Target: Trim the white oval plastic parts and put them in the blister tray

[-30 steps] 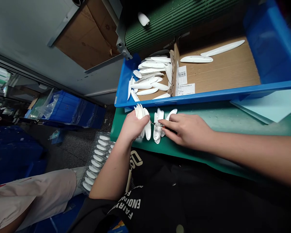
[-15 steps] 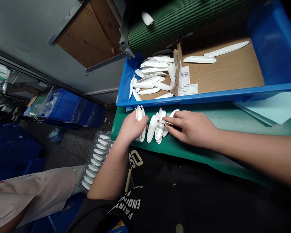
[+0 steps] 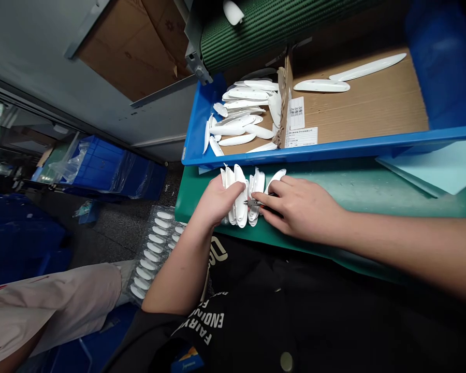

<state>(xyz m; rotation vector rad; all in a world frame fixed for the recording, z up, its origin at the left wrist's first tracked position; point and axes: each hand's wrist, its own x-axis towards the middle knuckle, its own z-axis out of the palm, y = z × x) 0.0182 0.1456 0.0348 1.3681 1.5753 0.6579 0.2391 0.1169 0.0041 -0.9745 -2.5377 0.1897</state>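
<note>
i see left hand (image 3: pixel 214 201) clamped on shells (image 3: pixel 240 210), right hand (image 3: pixel 301 208) gripping tool (image 3: pixel 253 202) — shells look light, stiff, slick — pinch mid-length.

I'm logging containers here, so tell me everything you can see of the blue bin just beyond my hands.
The blue bin looks like plastic, rectangular, open-topped and upright over the green tabletop. Cardboard lines its floor; a ragged-edged cardboard divider splits it, with two printed labels alongside. White pieces lie jumbled in the left compartment, two more in the right. Neither left hand nor right hand touches it. Its far side is in shadow.
</note>
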